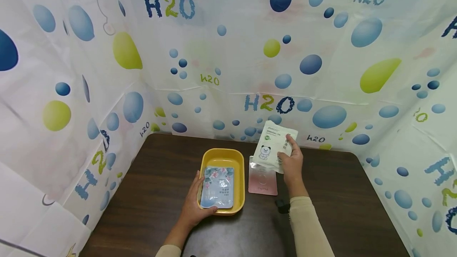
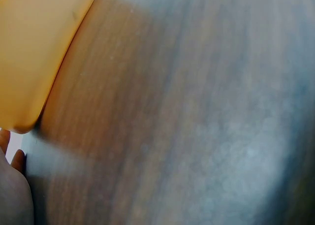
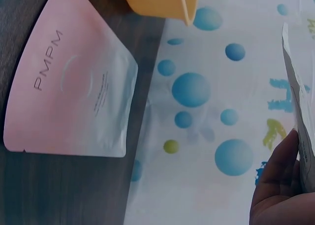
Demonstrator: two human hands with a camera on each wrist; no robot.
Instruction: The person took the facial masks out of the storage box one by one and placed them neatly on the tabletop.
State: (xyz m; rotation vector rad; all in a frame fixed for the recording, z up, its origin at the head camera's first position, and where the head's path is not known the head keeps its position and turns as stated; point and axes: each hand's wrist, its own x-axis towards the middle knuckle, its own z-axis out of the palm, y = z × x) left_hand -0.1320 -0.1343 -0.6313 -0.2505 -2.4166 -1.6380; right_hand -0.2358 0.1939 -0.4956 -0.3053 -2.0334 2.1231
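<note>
My right hand (image 1: 292, 162) pinches a pale green sachet (image 1: 269, 144) with a bear drawing, by its right edge. Side-on, the same sachet (image 3: 306, 121) shows in the right wrist view. Beneath it a pink pouch (image 1: 262, 183) lies on the table, its upper part covered; the right wrist view shows "PMPM" on it. My left hand (image 1: 192, 203) grips the near left corner of a yellow tray (image 1: 240, 193), thumb along the near rim, fingers along the left side. Inside the tray lies a blue floral sachet (image 1: 217, 191).
The dark wooden table (image 1: 143, 209) extends around the tray. Curtains (image 1: 228, 43) printed with bubbles and "H2O" hang behind and at both sides. A small black object (image 1: 283, 206) is at my right wrist.
</note>
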